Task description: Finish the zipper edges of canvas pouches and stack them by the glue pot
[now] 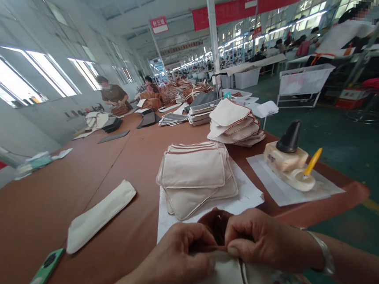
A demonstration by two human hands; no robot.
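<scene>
At the table's near edge, my left hand and my right hand both pinch the brown-edged opening of a cream fabric piece. Its body hangs below them towards my lap, and a dark brown inside shows between the hands. The fingers of both hands are closed on the rim, close together. Just beyond them a stack of cream fabric pieces lies on white paper. A single narrow cream piece lies to the left on the brown table.
A glue-stained block with a black cone and a dish with a yellow-handled tool stand at the right. Behind is another cream stack. A green phone lies at the lower left. A person works at the far left.
</scene>
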